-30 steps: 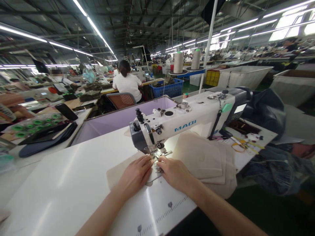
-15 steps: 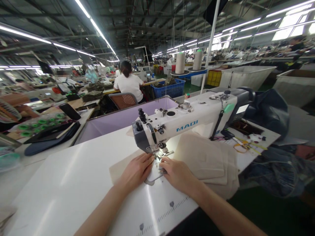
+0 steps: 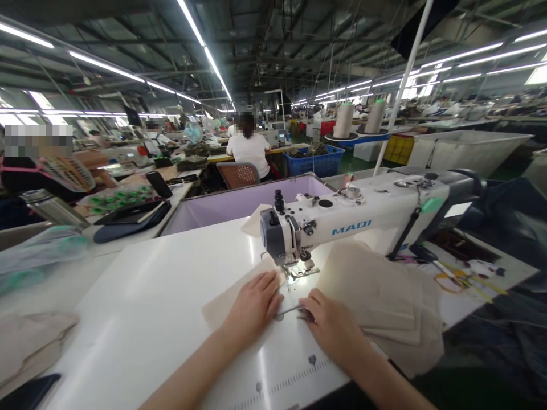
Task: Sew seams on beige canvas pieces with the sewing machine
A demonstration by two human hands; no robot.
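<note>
Left hand (image 3: 255, 303) flat, fingers together, pressing beige fabric piece (image 3: 226, 302) on table, just before presser foot (image 3: 299, 270). Right hand (image 3: 331, 326) pinches small metal snips (image 3: 294, 311). Fabric likely thin, limp, light, slides easily; hold by flat palm pressure near edge.

Both hands lie palm-down, left (image 3: 254, 302) flat, right (image 3: 331, 327) seemingly pinching

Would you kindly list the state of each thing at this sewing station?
Left hand: flat on the fabric piece.
Right hand: on the table, pinching a small metal tool.
Sewing machine: work light on.
Fabric stack: lying flat right of the needle.
</note>
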